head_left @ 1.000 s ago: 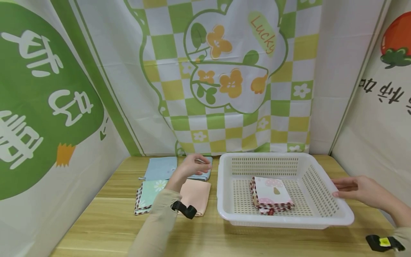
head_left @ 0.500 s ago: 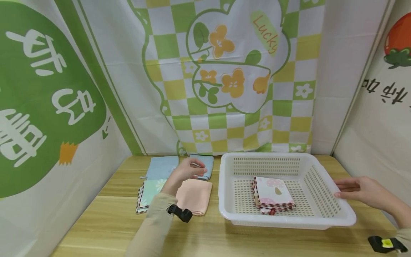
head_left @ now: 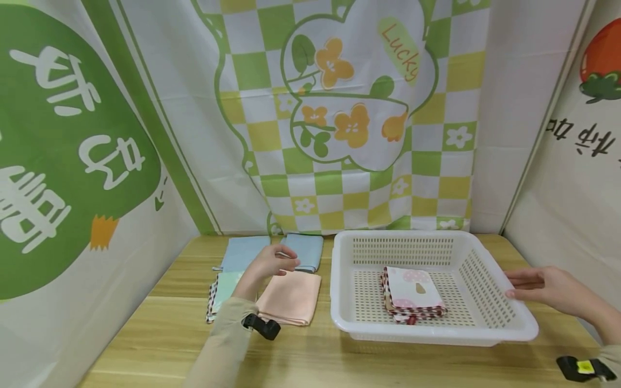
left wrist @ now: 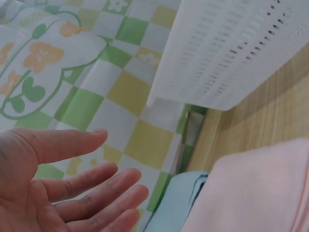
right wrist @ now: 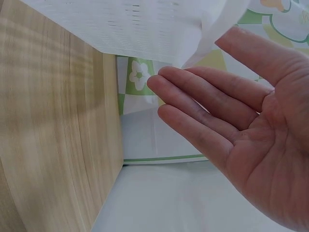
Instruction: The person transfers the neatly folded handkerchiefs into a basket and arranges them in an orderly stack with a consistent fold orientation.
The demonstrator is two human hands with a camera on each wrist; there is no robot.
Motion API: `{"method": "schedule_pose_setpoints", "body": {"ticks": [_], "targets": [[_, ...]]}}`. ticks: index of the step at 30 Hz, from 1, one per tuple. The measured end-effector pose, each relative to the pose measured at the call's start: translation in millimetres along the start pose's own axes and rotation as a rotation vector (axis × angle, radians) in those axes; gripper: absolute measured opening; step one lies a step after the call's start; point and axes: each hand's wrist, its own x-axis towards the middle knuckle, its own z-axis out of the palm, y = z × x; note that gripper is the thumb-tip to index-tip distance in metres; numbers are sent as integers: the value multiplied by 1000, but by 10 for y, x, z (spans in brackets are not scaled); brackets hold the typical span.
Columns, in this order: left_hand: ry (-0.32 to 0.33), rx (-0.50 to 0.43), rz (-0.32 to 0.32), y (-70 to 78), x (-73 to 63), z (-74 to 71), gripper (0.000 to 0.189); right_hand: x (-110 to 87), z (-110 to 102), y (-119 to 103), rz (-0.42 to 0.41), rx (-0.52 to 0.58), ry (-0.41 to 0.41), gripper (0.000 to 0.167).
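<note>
My left hand (head_left: 271, 262) hovers above the folded cloths with its fingers loosely extended and holds nothing. The left wrist view shows the palm (left wrist: 29, 198) bare. Beneath and around that hand lie a peach folded cloth (head_left: 293, 299), a mint-green cloth with a checkered edge (head_left: 225, 288), partly hidden by the arm, and two light blue cloths, one left (head_left: 245, 252) and one right (head_left: 309, 250). At the right end of a white plastic basket (head_left: 432, 333), my right hand (head_left: 550, 288) touches the rim with straight fingers. A folded cloth with pink mushroom prints (head_left: 413, 288) lies inside the basket.
The wooden table (head_left: 310, 361) carries everything. A green-and-white checkered curtain (head_left: 349, 183) hangs right behind it, and printed cloth walls stand at the left (head_left: 170, 210) and right (head_left: 558, 210). A black wrist camera (head_left: 262, 326) sits on the left sleeve.
My left hand has drifted left and slightly nearer, from over the right blue cloth to the gap between the cloths, uncovering that blue cloth. The right hand stays at the basket's rim.
</note>
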Motion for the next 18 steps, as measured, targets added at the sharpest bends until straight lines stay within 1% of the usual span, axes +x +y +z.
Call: {"method": "schedule_pose_setpoints", "body": {"ticks": [4,10,14,18], "targets": [[16,-16,-29,-86,10,-51,32,1,-5,1,1,-3,-3,58],[51,-7,-41,-224,12,-102,35,-3,-14,-2,1,-15,5,58],[59,-17,-54,-290,20,-142,34,-6,-9,-5,7,-16,7,58],[63,-25,-54,-341,19,-191,32,-6,-2,7,5,-12,7,58]]}}
